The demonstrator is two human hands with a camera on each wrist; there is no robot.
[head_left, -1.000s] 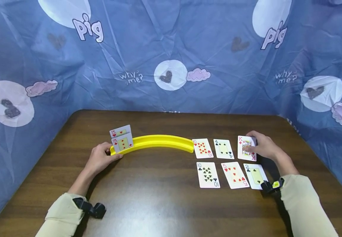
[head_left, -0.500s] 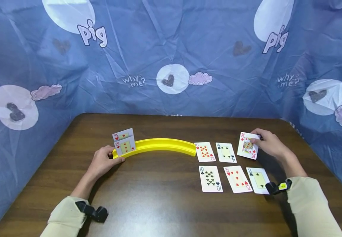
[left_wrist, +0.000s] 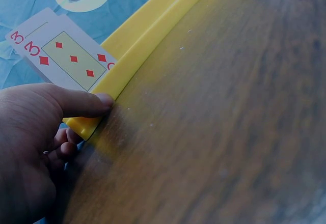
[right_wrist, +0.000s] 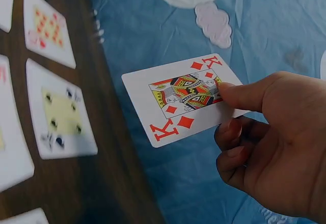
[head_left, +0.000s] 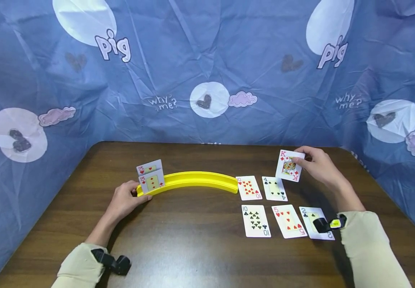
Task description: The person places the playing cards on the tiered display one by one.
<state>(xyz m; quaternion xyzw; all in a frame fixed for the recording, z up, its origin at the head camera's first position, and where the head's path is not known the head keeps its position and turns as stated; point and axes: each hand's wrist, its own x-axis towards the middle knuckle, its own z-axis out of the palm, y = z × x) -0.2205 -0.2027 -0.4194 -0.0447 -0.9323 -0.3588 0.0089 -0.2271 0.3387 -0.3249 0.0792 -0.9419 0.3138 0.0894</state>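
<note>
A curved yellow card holder [head_left: 200, 179] lies on the table, and my left hand [head_left: 124, 199] grips its left end, thumb in front. Two cards stand in that end of the slot: the three of diamonds [head_left: 152, 181] in front, and a three of hearts [head_left: 149, 167] partly hidden behind it. On the right, my right hand [head_left: 319, 166] pinches the king of diamonds [head_left: 288, 165] by its right edge, thumb on the face. In the right wrist view the king [right_wrist: 188, 99] is held up off the table, face showing.
Face-up on the table lie the ten of hearts [head_left: 248, 188], four of spades [head_left: 274, 189], ten of clubs [head_left: 256, 221], five of hearts [head_left: 288, 221] and two of clubs [head_left: 312, 214]. The ten of hearts lies by the holder's right end. A blue patterned cloth [head_left: 207, 48] hangs behind the table.
My right hand has lifted the king of diamonds off the table and moved it up and to the left. The left hand keeps its grip on the holder.
</note>
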